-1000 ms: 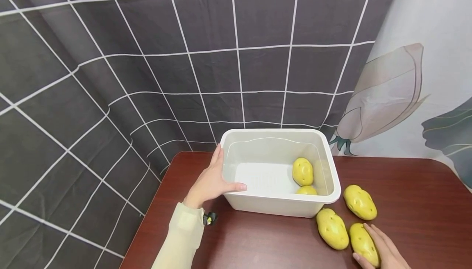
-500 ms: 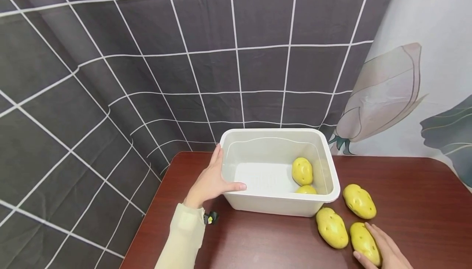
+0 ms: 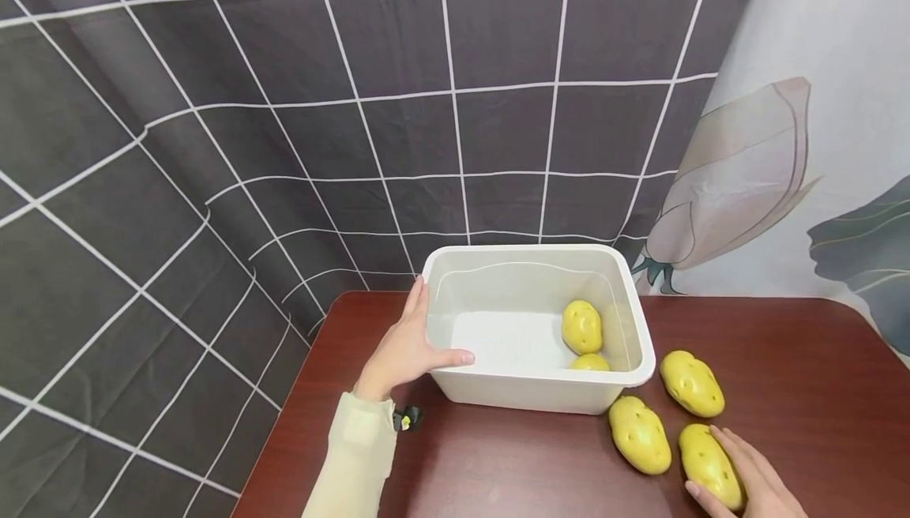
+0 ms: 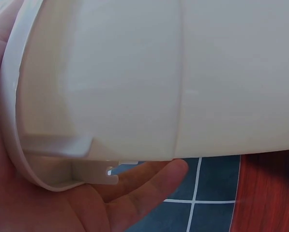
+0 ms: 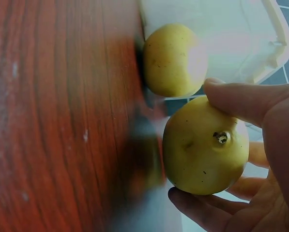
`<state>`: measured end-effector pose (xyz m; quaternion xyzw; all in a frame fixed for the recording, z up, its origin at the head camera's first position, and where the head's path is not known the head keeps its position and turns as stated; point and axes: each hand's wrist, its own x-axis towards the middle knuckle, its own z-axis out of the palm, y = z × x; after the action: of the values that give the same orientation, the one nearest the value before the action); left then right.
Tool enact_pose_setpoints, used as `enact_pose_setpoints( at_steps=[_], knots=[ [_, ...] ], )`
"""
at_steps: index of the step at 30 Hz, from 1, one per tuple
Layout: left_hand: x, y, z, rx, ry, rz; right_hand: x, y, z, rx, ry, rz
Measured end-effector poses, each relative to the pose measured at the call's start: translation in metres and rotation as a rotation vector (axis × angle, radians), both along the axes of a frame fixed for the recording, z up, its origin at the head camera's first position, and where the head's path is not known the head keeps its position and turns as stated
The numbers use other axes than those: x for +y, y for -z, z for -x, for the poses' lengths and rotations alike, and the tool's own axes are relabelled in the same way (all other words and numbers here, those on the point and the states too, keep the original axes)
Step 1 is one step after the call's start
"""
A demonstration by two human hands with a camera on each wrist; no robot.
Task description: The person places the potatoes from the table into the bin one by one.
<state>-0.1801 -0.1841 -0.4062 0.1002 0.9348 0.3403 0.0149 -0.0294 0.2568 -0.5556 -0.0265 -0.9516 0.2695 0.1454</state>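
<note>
Right hand (image 3: 757, 478) grasping yellow oval potato (image 3: 709, 467), dark scar (image 5: 221, 137), right wrist view only; left hand (image 3: 401, 352) gripping white rectangular plastic tub (image 3: 526, 392), two yellow potatoes (image 3: 581, 328) inside, right of hand, head view only

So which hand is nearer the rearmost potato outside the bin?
The right hand, just in front of the rearmost potato; the left hand holds the left end of the bin.

Bright, soft light from the head; dimmer, hazier wrist views.
In the head view, a pale sheen lies on the table (image 3: 526, 463), with a faint shadow beside the left sleeve (image 3: 355, 451); the left wrist view shows the bin (image 4: 125, 87) in bluish dimness, while the right has glare whitening the farther potato (image 5: 166, 63) and a dark smeared blur near centre.
</note>
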Motion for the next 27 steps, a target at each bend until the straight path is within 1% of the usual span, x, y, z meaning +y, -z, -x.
enact_pose_setpoints(
  at_steps=[3, 7, 15, 19, 22, 27],
  knots=[
    [0.0, -0.001, 0.0, 0.0, 0.0, -0.011, 0.0, 0.0, -0.001, -0.012, 0.004, 0.003],
    [0.0, -0.002, -0.001, -0.002, -0.001, -0.024, -0.002, -0.002, -0.001, -0.006, 0.011, 0.004],
    [0.0, -0.002, -0.002, -0.005, -0.004, -0.023, -0.004, -0.006, -0.001, -0.011, 0.007, -0.007],
    [0.0, -0.001, -0.001, 0.001, -0.001, -0.019, -0.005, -0.009, 0.002, 0.027, -0.01, -0.01],
    [0.0, -0.001, -0.001, -0.002, -0.002, -0.017, -0.004, -0.012, 0.004, 0.057, -0.037, -0.005],
    [0.001, -0.001, -0.001, 0.003, 0.002, -0.02, -0.003, -0.016, 0.006, 0.063, -0.063, -0.014]
  ],
)
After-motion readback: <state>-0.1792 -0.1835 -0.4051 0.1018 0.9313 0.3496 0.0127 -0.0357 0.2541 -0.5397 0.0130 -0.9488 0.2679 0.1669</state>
